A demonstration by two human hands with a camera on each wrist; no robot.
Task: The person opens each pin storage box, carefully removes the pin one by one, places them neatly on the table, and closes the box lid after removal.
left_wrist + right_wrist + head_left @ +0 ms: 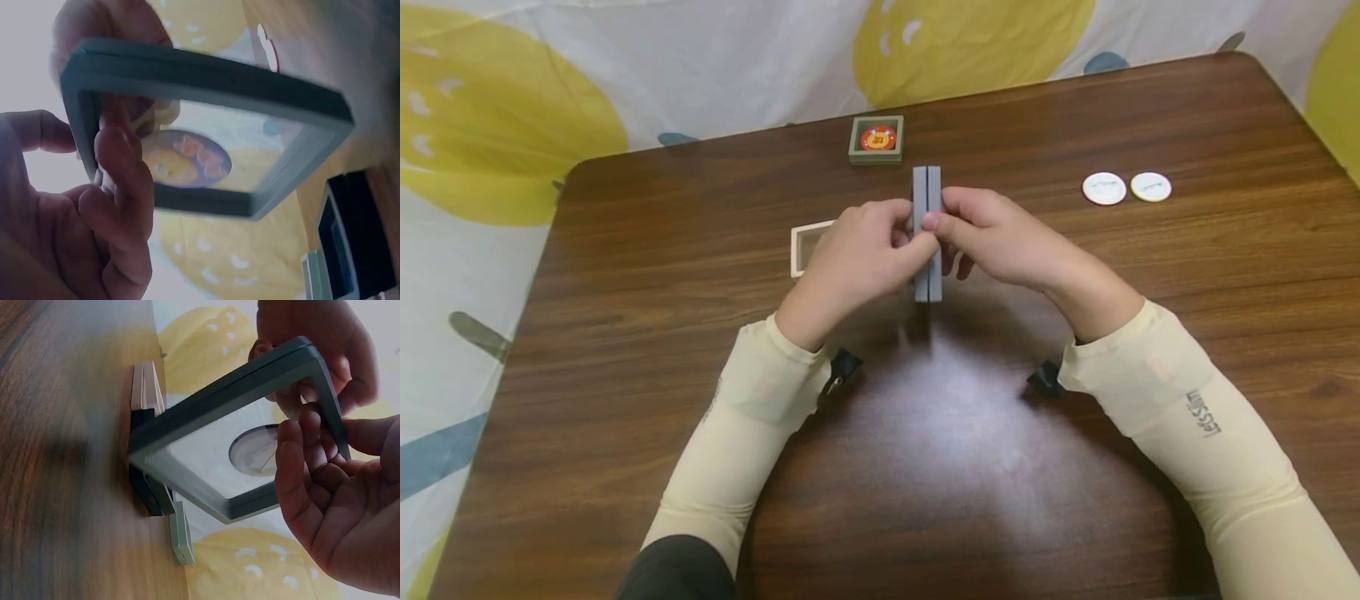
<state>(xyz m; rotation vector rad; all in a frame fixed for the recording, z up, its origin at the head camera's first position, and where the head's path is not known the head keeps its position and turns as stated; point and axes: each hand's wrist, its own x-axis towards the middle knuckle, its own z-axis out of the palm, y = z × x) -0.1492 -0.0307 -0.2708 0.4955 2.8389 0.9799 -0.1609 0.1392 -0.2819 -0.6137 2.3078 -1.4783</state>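
Note:
Upright above the table, a grey square display frame (922, 279) is seen edge-on in the head view, a thin dark seam running between its two halves. My left hand (868, 254) pinches its left side, thumb across the near edge. From the other side my right hand (1000, 237) grips it, thumb tip at the seam. Clear film fills the frame, and a round badge (187, 159) with a yellow and purple picture sits inside in the left wrist view. The right wrist view shows the back of that badge (253, 452), with a thin pin.
A green frame (854, 157) with a red and yellow round piece lies near the far edge. Behind my left hand, a pale pink frame (796, 254) is partly hidden. A black frame (147, 494) shows in the wrist views. Two white discs (1103, 188) lie at right on the brown table (625, 333).

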